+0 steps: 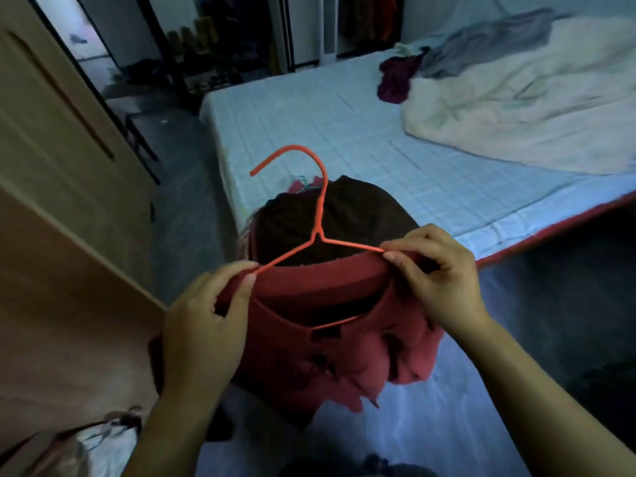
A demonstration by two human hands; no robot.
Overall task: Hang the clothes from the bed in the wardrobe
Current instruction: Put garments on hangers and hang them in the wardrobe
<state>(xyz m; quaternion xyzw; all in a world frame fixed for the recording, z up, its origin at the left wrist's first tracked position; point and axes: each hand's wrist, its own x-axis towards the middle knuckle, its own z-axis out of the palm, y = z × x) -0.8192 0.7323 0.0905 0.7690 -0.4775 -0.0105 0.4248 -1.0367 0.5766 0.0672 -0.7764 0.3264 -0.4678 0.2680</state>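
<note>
Red knitted cloth fills the middle of the head view: a red garment with ragged, leaf-shaped flaps (309,290) is held up in front of the person, above the pale floor and off the bed. A thin orange-red wire hanger (322,201) sits partly inside it. Both sloping arms of the hanger run down into the neck opening, its hook stands free above, and a short stretch of its bottom bar shows through the neckline.

The left hand (203,325) grips the garment's left shoulder, its fingers curled round the fabric and its thumb pressed on the cloth where the hanger's arm goes in. The right hand (437,270) pinches the collar's edge, together with the hanger's other arm, between thumb and fingertips.

Just beyond the hanger, a dark brown garment (361,215) lies heaped on the near corner of the bed with the pale blue checked sheet (344,132). A bit of pink cloth (297,185) shows at the brown garment's far edge. Farther up the bed are a crumpled cream quilt (516,108), a grey garment (488,43) and a dark purple garment (395,77) beside it.

At the left stands a beige wooden door (51,132) with a long dark groove. A crumpled white bag (103,445) lies at the lower left corner. At the back of the room there is a dark shoe rack (199,63), too dim to make out in detail.
</note>
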